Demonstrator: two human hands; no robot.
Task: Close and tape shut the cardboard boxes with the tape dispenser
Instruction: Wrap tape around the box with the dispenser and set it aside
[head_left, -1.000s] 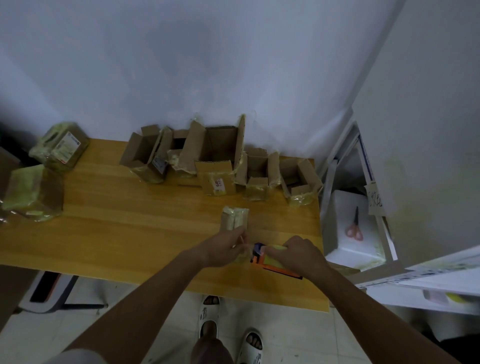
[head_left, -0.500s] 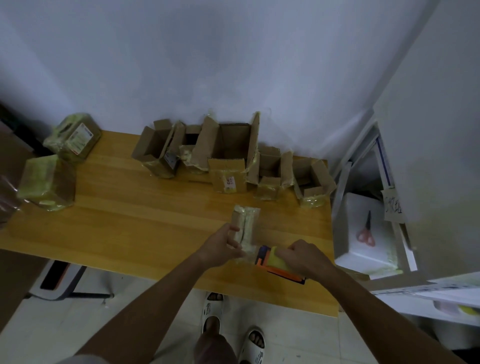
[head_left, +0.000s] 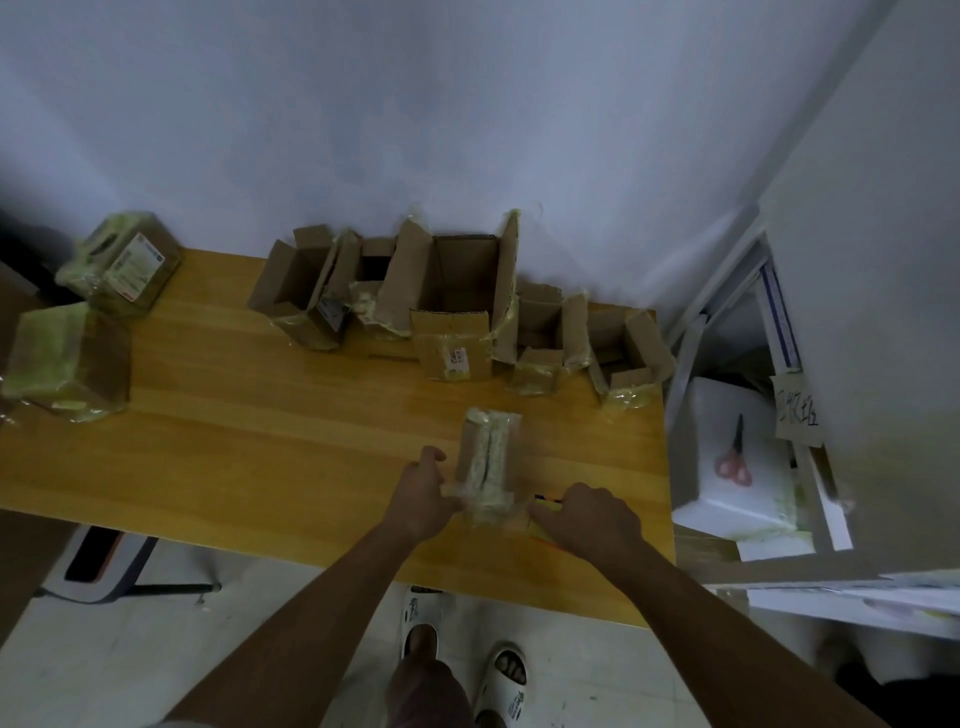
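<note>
A small cardboard box (head_left: 488, 457), flaps closed and streaked with yellowish tape, lies on the wooden table (head_left: 260, 441) near the front edge. My left hand (head_left: 423, 491) holds its near left end, thumb pressing the tape there. My right hand (head_left: 584, 517) grips the orange and black tape dispenser (head_left: 543, 519) just right of the box; the hand hides most of it. Several open cardboard boxes (head_left: 462, 301) stand in a row along the wall at the back.
Two taped boxes (head_left: 70, 358) sit at the table's left end. A white foam box with red scissors (head_left: 732, 462) stands on the floor to the right, beside white panels. My feet in white slippers (head_left: 506, 675) are under the front edge.
My right hand has drawn the dispenser back off the box toward me and to the right. My left hand slid from the box's top to its near left end.
</note>
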